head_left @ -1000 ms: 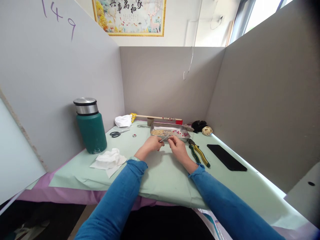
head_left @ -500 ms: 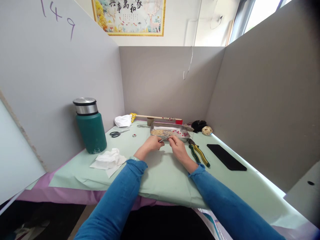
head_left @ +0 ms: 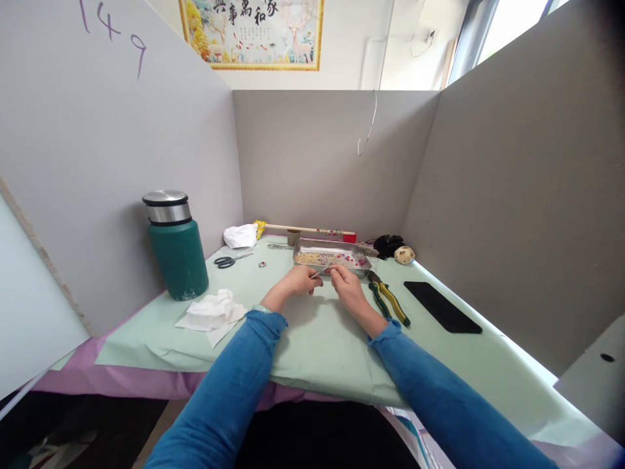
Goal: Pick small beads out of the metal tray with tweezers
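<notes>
The left hand (head_left: 297, 281) pinches a stick (head_left: 320, 271) that slants away toward the right hand (head_left: 348, 288), which is pinched up too, on what I can't tell.

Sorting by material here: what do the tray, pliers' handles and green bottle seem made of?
Tray: bare metal, perhaps stainless steel, given its silvery sheen. Pliers' handles: probably satin plastic or rubber, from their green and yellow covering. Green bottle: perhaps satin-coated metal, given its shiny silvery neck; plastic remains possible.
</notes>
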Demonstrator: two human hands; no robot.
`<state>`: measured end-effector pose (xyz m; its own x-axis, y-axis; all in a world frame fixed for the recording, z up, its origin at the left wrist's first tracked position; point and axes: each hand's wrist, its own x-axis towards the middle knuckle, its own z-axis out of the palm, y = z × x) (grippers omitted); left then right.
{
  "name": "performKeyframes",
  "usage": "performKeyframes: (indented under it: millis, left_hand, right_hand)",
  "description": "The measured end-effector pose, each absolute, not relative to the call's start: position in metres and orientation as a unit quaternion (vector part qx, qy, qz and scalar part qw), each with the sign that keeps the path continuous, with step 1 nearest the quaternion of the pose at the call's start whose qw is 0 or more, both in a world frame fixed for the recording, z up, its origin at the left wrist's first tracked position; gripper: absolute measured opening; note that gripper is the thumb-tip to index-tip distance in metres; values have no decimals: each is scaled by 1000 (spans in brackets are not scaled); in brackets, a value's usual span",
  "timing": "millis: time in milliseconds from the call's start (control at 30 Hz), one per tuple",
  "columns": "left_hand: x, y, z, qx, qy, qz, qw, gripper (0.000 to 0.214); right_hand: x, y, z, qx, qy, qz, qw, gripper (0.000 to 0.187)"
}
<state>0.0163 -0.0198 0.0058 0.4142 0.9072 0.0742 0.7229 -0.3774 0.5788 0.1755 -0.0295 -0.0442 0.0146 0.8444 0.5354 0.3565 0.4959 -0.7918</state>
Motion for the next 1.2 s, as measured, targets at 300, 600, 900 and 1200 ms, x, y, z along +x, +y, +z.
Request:
performKeyframes:
  millis: [300,600,900,1200]
  left_hand:
    - [15,-18,5,804,506,205,235,25]
    - [14,-13,0,789,501,202,294,26]
    - [14,-16,2,791,503,187,295,27]
    - [16,-19,5,787,524,149,290,27]
  right_hand:
    - [174,-33,-40,-460,-670,197,548,26]
    - [175,-33,-41,-455,-669,205,551,26]
    - [175,-28,-43,-448,-658,244,554,26]
    - [175,-30,-42,-443,-666,239,550,24]
